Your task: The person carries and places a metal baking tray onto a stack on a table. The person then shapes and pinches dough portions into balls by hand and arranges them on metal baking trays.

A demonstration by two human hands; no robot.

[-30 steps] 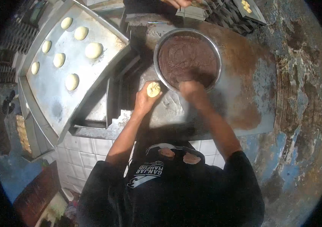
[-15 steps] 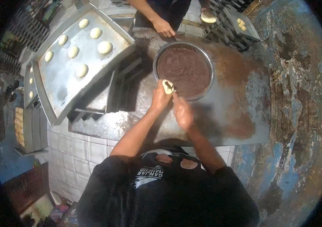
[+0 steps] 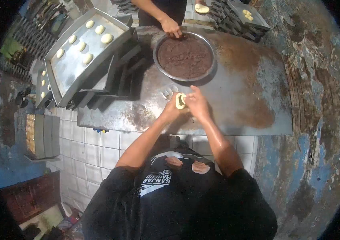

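My left hand and my right hand are together over the metal worktop, both pinching a pale dough piece with dark filling showing in it. A round metal bowl of dark brown filling sits on the worktop just beyond my hands. A tilted metal tray to the left carries several round dough balls.
Another person's hand rests at the far rim of the bowl. More trays with dough stand at the left and the back right. The worktop's front edge meets white tiles. Worn blue floor lies to the right.
My hands have drawn back from the bowl toward me with the dough. My right hand, earlier in the filling, now closes on the dough. The other person's hand reached the bowl's rim.
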